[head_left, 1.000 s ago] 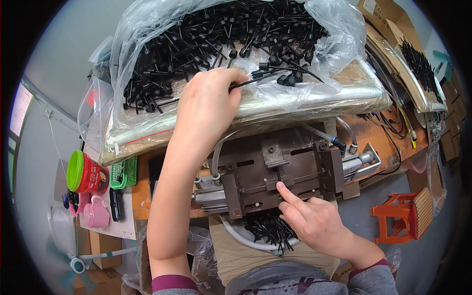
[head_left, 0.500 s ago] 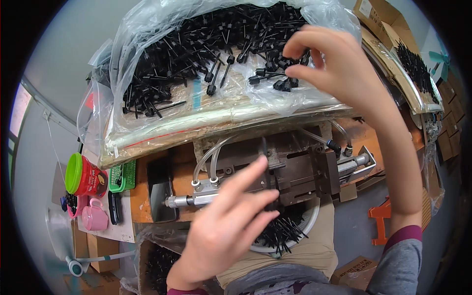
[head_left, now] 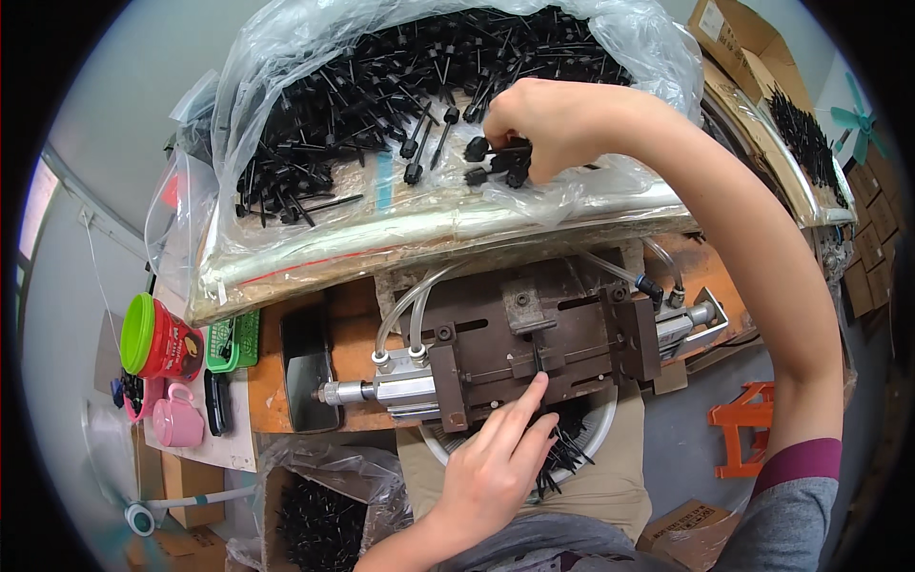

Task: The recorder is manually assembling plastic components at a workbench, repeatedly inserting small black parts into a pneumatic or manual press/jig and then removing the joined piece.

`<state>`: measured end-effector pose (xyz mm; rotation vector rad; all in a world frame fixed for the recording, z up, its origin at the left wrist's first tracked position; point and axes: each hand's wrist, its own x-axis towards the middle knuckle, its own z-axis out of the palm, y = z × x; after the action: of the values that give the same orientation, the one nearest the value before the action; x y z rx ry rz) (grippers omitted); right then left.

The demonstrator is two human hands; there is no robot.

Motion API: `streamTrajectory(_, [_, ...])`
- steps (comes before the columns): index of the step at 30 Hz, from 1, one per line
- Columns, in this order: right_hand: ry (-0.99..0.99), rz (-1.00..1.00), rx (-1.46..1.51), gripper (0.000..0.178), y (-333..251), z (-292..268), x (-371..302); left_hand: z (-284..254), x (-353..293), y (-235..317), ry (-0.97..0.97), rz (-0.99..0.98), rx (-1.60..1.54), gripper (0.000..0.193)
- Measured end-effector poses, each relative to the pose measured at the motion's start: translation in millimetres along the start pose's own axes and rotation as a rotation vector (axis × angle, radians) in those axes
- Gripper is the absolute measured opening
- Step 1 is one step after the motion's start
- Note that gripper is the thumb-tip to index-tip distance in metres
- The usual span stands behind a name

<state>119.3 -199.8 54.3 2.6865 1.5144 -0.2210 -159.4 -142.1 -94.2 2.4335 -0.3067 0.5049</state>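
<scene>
My right hand (head_left: 553,129) reaches into the plastic-lined tray at the back, its fingers curled closed around black knob-headed rods (head_left: 510,157). Exactly how many it grips is hidden behind the fingers. My left hand (head_left: 491,472) is at the front edge of a dark metal clamping fixture (head_left: 486,305), fingers stretched out and the index fingertip touching a thin black rod (head_left: 539,353) in the middle slot. Below that hand, a round white bowl (head_left: 608,429) on my lap holds several black rods, partly hidden by the fingers.
A heap of black rods (head_left: 381,86) fills the tray. Air cylinders (head_left: 405,389) (head_left: 677,324) with clear hoses flank the fixture. At left are a phone (head_left: 310,367), red tub (head_left: 172,338), green basket (head_left: 238,343) and pink mug (head_left: 179,419). A lined box (head_left: 319,515) of black parts stands below.
My right hand has moved left and down onto the rods and closed. My left hand has moved down and right, its index fingertip now at the rod in the fixture.
</scene>
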Motion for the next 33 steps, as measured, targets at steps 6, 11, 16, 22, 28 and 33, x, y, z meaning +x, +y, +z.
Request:
streamTrajectory(6, [0.021, -0.035, -0.222, 0.033, -6, 3, 3, 18, 1, 1, 0.032, 0.055, 0.165, 0.027])
streamTrajectory(11, [-0.070, -0.005, -0.395, 0.022, -28, -10, 2, 14, 9, -1, 0.010, 0.035, 0.238, 0.025])
streamTrajectory(16, [-0.050, -0.014, -0.367, 0.025, -33, -4, 10, 14, 10, -2, 0.020, 0.029, 0.216, 0.024])
streamTrajectory(22, [0.087, -0.069, -0.058, 0.029, -4, -13, 3, 12, 10, -3, -0.008, 0.026, 0.203, 0.023])
streamTrajectory(28, [0.274, -0.066, 0.173, 0.021, 14, -21, -10, 11, 9, -4, -0.005, 0.021, 0.181, 0.022])
streamTrajectory(33, [0.389, 0.028, 0.369, 0.025, 18, -33, -24, 6, 8, -5, -0.022, 0.030, 0.166, 0.021])
